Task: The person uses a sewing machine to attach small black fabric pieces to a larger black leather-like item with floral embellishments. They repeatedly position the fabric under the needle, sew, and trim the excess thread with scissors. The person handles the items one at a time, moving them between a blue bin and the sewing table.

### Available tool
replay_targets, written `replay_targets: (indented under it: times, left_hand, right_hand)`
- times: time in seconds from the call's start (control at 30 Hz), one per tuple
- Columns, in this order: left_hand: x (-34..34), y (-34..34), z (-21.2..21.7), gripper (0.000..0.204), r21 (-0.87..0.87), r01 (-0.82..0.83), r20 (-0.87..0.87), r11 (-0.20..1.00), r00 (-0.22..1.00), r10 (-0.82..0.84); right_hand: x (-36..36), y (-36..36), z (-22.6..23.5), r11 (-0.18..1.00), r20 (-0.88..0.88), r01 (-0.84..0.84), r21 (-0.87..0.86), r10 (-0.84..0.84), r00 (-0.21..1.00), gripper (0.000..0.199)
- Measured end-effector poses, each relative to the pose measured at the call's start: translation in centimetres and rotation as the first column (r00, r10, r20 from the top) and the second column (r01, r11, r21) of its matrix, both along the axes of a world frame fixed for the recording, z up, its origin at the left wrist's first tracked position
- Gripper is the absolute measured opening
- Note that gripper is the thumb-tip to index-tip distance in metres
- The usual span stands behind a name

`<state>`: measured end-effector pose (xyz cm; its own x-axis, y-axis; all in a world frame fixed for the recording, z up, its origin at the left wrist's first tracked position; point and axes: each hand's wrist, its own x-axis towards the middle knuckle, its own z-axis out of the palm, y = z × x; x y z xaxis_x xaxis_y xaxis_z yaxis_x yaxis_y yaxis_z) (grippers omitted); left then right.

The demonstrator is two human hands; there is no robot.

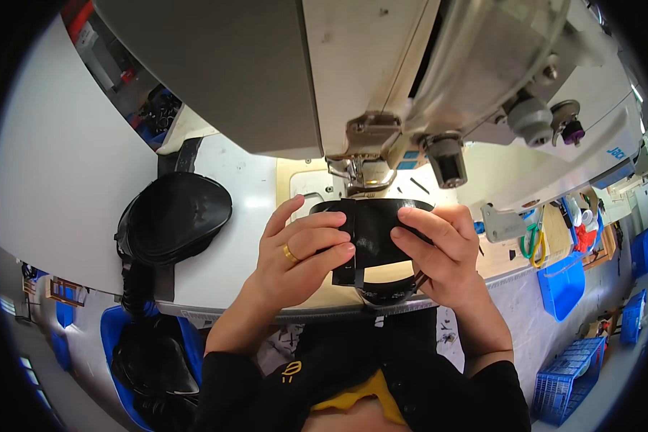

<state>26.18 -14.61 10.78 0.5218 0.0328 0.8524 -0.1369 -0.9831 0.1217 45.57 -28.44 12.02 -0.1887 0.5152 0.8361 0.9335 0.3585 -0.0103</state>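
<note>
1. Holding a black curved piece [373, 237] with both hands, right in front of the sewing machine [381, 86] and just under its needle part [360, 173].
2. Left hand [302, 248], with a gold ring [289, 253], curled shut on the left end of the black curved piece, fingers on top and thumb below.
3. Right hand [439, 245] closed on the right end, fingers bent over the edge.
4. Sitting very near the needle part with fingertips, so a poke or pinch looks possible if the machine starts.
5. Bending the black curved piece into a loop, so it may spring open and slip out if the grip gets loose.
6. Lining up the ends badly may give a crooked seam.
7. Resting on the white table [237, 237] to the left, a stack of black pieces [174, 216], well apart from the hands, close to the table's edge and maybe easy to knock down.
8. Hanging on the right, green-handled scissors [533, 241], away from the hands.
</note>
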Motion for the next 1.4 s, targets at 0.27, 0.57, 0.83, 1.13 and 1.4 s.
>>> replay_targets:
  times: [0.27, 0.57, 0.83, 1.13, 1.4]
  left_hand:
    - [1.9, 1.4, 0.7, 0.031, 0.029, -0.075, -0.082, 0.997, 0.994, 0.077]
    - [2.7, 2.3, 0.4, 0.03, 0.003, -0.078, -0.058, 0.997, 0.995, 0.078]
    - [2.9, 2.6, -0.2, 0.028, 0.027, -0.079, -0.03, 0.996, 0.996, 0.08]
    - [2.9, 1.7, 0.9, 0.025, 0.099, -0.144, -0.009, 0.985, 0.989, 0.145]
    - [3.0, 2.0, 0.5, 0.029, 0.122, -0.179, -0.005, 0.976, 0.983, 0.181]
  right_hand:
    - [2.2, 2.3, 0.9, 0.992, -0.083, 0.074, -0.105, -0.083, 0.993, 0.035]
    - [2.7, 3.0, 0.7, 0.995, -0.136, 0.022, -0.102, -0.036, 0.99, 0.041]
    - [2.7, 2.5, 0.0, 0.988, -0.125, 0.069, -0.137, -0.086, 0.988, 0.042]
    - [2.9, 2.8, 0.2, 0.992, -0.129, 0.062, -0.107, -0.076, 0.989, 0.042]
    - [3.4, 3.6, -0.6, 0.996, -0.036, 0.084, -0.003, -0.084, 0.996, 0.045]
